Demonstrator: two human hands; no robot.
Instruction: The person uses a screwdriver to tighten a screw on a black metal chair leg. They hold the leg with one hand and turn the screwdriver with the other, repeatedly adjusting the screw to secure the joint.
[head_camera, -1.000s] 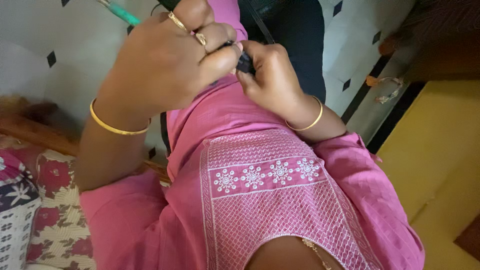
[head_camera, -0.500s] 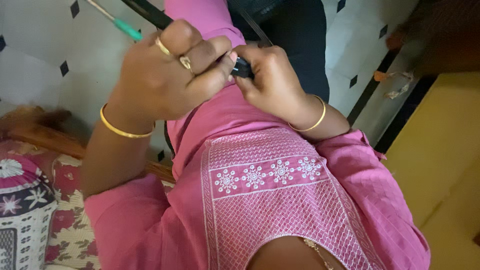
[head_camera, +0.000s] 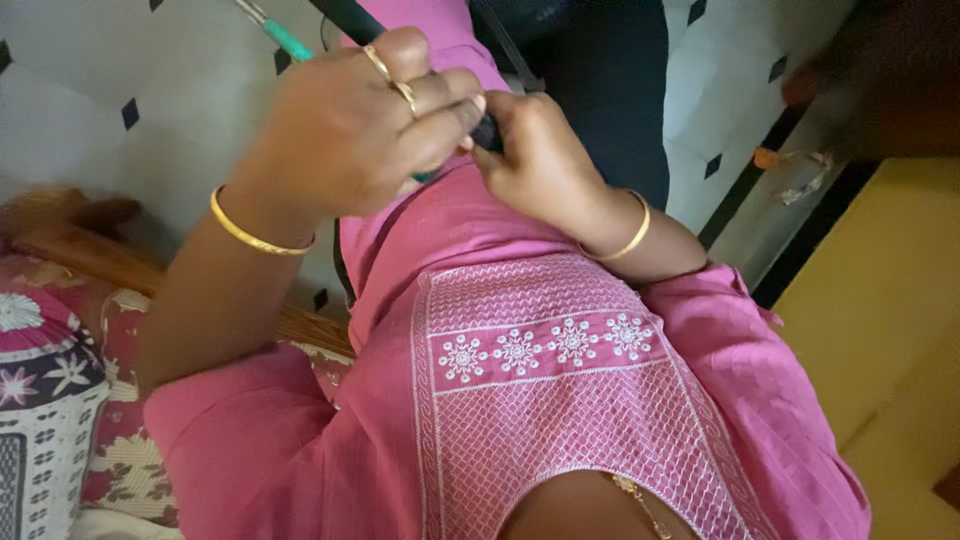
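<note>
Black handle is what both of my hands are busy with, a dark rod-like piece that enters at the top edge and slants down toward the lap, mostly hidden behind the fingers. Starting at the far left, I see a patterned cushion with floral print lying low in the corner, and above it a pale tiled floor dotted with small dark diamonds. A slim teal tool pokes out just above my left hand, and I cannot tell whether the hand grips it or it only passes behind. That left hand is curled closed, fingers folded over the black handle, two rings showing on them and a gold bangle at the wrist. Just to its right, touching fingertip to fingertip, my right hand is pinched shut on the lower end of the same handle, where a short dark stub shows between the two hands; a second bangle sits at that wrist. Both hands hover over my pink tunic with its white embroidered panel, which fills the lower middle. Dark fabric lies behind the right hand. Farther right the tiles carry a dark border strip, and a yellow surface closes the right edge.
</note>
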